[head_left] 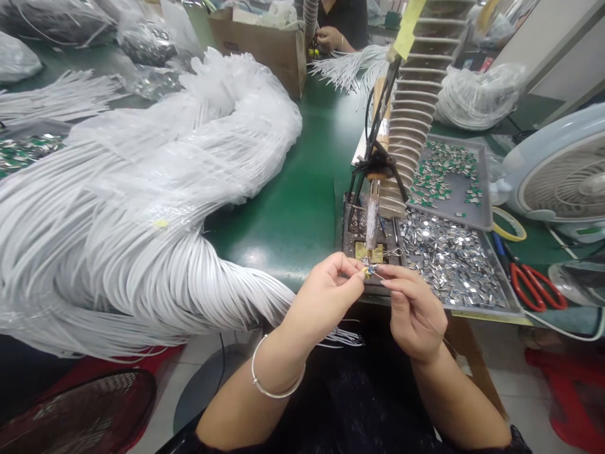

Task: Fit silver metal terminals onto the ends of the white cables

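My left hand (326, 293) is closed in a pinch at a small metal connector (370, 270), with a yellow bit beside the fingertips. My right hand (416, 309) pinches a thin solder wire (378, 275), its end at the connector. Both hands meet just below the tip of a soldering iron (373, 217) clamped upright on a stand. Behind the fingertips lies a yellow sponge (377, 253). A thick bundle of white cables (236, 284) passes under my left wrist, and several cable ends (345, 337) stick out below. Exactly how the connector is gripped is hidden.
A tray of metal connector shells (449, 258) is right of the iron; a tray of green-ended connectors (458, 183) overlaps it. Red-handled scissors (536, 287), a tape roll (509, 224) and a fan (567, 170) stand further right. A ribbed hose (416, 94) rises behind. Another person's hand (329, 39) is at the back.
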`<state>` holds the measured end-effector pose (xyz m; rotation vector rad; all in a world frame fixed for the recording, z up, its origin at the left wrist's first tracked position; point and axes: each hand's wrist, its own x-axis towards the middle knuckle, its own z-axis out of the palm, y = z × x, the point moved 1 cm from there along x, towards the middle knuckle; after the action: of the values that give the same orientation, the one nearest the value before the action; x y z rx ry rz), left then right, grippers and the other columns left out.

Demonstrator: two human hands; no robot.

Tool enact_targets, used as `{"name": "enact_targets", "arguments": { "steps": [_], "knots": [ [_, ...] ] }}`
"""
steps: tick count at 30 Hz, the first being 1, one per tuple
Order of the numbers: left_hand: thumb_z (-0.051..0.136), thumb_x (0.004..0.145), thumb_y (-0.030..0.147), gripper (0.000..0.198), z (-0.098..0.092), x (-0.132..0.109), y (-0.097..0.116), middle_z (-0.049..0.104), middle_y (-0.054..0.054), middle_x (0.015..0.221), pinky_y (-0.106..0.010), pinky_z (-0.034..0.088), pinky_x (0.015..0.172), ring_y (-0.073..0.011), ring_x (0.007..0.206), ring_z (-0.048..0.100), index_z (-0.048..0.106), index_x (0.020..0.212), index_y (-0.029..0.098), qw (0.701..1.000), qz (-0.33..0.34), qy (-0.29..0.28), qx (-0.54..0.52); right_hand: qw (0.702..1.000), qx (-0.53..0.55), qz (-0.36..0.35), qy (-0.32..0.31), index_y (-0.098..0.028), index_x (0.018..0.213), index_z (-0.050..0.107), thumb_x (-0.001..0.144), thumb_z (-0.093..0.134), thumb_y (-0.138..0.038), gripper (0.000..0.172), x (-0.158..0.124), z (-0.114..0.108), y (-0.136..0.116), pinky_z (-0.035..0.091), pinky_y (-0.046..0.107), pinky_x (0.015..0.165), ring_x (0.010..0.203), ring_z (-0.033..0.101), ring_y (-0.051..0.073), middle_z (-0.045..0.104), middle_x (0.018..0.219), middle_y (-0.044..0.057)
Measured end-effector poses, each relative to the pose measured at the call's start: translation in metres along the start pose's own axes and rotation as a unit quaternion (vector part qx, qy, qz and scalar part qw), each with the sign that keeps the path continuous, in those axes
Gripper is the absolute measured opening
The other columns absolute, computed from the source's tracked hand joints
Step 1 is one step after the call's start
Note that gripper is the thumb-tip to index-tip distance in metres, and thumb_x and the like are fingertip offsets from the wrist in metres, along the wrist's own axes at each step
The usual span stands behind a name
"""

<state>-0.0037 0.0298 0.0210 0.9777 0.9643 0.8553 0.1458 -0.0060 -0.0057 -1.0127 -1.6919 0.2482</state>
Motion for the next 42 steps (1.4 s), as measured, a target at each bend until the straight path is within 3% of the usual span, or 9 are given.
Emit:
{"name": "enact_targets", "arguments": {
  "steps": [14, 22, 42],
  "knots": [
    [0.057, 0.076, 0.022, 0.015, 0.002, 0.003, 0.002, 0.058, 0.002, 0.085, -0.020, 0.039, 0.062, -0.0067, 0.069, 0.051, 0.046, 0.067, 0.017, 1.000, 0.000, 0.022, 0.002, 1.000, 0.008, -0.001, 0.010, -0.020, 0.100, 0.061, 0.081, 0.050, -0.004, 0.027, 0.004, 0.001, 0.002, 0.054, 0.036, 0.084, 0.100, 0.063, 0.018, 0.066, 0.107, 0.007],
    [0.055, 0.077, 0.021, 0.014, 0.000, 0.003, 0.006, 0.059, 0.002, 0.082, -0.019, 0.032, 0.049, -0.0031, 0.050, 0.041, 0.045, 0.069, 0.018, 1.000, -0.005, 0.021, 0.007, 1.000, 0.018, 0.004, 0.018, -0.021, 0.099, 0.061, 0.083, 0.049, -0.007, 0.025, 0.008, 0.004, 0.001, 0.055, 0.039, 0.081, 0.097, 0.064, 0.019, 0.066, 0.105, 0.008],
    [0.057, 0.080, 0.027, 0.017, -0.002, 0.002, 0.008, 0.059, 0.002, 0.086, -0.019, 0.034, 0.050, -0.0033, 0.053, 0.043, 0.046, 0.071, 0.017, 1.000, 0.012, 0.018, 0.015, 1.000, -0.007, -0.005, 0.017, -0.022, 0.099, 0.062, 0.083, 0.051, -0.007, 0.025, 0.011, 0.005, 0.002, 0.054, 0.039, 0.082, 0.097, 0.063, 0.019, 0.067, 0.104, 0.007]
  ]
}}
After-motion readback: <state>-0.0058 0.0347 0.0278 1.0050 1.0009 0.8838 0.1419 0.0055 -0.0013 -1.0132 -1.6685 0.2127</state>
